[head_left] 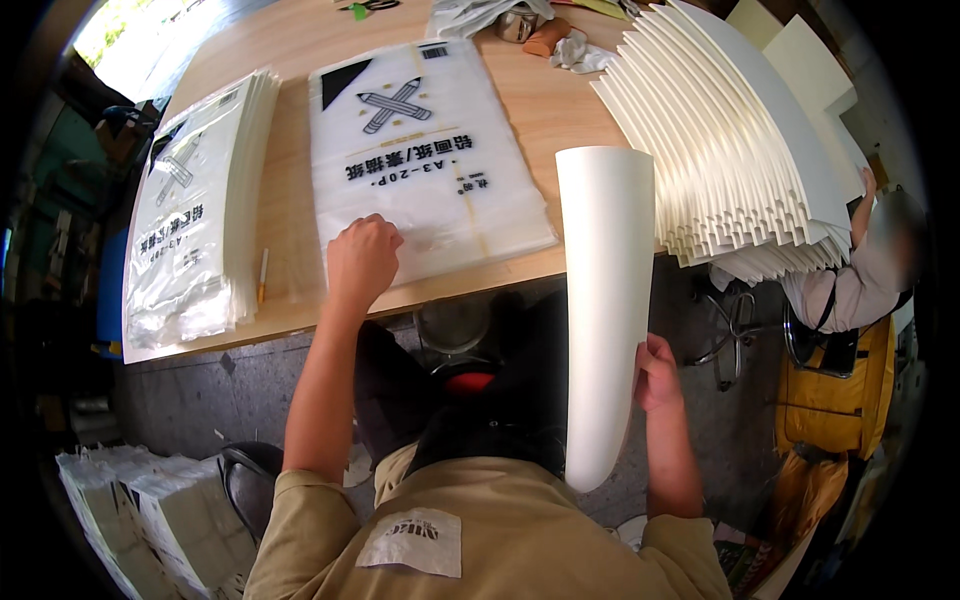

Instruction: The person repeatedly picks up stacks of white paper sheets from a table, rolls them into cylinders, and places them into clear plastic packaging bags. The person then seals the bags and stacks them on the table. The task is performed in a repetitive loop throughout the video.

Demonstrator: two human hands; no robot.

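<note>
My right hand point(658, 373) grips the edge of a thick white sheaf of drawing paper point(608, 290), bent into a curve and standing nearly upright before my right side. Its upper end rises past the table's near edge. My left hand point(364, 258) is closed, knuckles up, over the near left part of a stack of clear printed plastic bags point(430, 140). What its curled fingers pinch, if anything, is hidden beneath them. The top bag carries a crossed-pencils drawing and dark lettering, and looks flat.
Filled paper packs point(195, 210) are piled at the table's left, beside a thin orange-and-white stick point(263, 276). Fanned white paper bundles point(730, 150) occupy the right side. A cup point(517, 23) and scissors point(372, 5) lie at the back. Another person point(860, 270) is at far right.
</note>
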